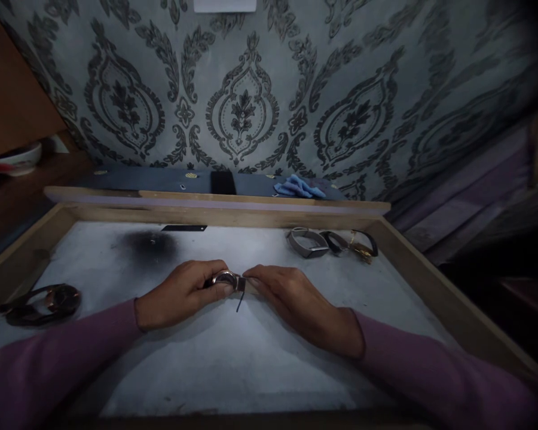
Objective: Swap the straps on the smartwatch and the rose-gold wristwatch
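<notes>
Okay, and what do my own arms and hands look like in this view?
Both arms are in long purple sleeves, plain as far as the dim light shows, ending at the wrists. The left hand and right hand are bare: no glove, and no ring or bracelet that can be made out.

Dim light falls on the patterned wall (174,89) behind 1 pale-bottomed wooden tray (217,206); brown furniture (20,77) stands far left.
</notes>
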`<act>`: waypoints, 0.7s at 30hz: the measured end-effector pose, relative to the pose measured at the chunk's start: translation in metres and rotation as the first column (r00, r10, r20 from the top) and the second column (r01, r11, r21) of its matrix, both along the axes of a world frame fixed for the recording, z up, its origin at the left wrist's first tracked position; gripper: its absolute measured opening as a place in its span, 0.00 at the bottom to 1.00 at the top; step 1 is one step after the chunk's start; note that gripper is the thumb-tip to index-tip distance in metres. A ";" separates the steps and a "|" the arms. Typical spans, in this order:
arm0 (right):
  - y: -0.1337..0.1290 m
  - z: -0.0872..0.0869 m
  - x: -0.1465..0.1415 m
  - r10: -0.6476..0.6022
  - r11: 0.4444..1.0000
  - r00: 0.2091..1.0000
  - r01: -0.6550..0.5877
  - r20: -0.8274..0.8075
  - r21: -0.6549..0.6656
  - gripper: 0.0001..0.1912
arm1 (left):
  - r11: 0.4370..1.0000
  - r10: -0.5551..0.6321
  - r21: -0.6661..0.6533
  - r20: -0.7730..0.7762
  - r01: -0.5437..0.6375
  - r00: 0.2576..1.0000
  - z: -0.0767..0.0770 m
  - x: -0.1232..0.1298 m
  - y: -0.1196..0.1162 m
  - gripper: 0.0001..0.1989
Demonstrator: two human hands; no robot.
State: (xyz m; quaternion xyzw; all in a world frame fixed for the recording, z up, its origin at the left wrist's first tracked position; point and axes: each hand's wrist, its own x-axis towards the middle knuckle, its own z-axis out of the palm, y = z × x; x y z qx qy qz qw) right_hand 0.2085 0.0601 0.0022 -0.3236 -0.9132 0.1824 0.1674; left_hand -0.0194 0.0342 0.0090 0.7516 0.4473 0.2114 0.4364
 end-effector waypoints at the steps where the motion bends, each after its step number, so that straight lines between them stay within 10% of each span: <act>1: 0.000 0.001 0.000 -0.004 1.000 1.000 0.004 0.019 -0.006 0.14 | 1.000 0.002 0.001 0.000 -0.002 1.000 0.000 0.000 0.000 0.14; 13: 0.002 -0.001 -0.003 -0.025 0.977 0.995 0.004 0.097 0.212 0.15 | 0.999 -0.004 0.031 -0.022 0.005 1.000 -0.001 0.000 0.000 0.14; 21: -0.001 0.000 0.000 0.002 0.997 1.000 -0.002 0.006 -0.078 0.12 | 0.998 0.005 0.068 -0.047 -0.001 0.999 0.000 0.001 -0.002 0.14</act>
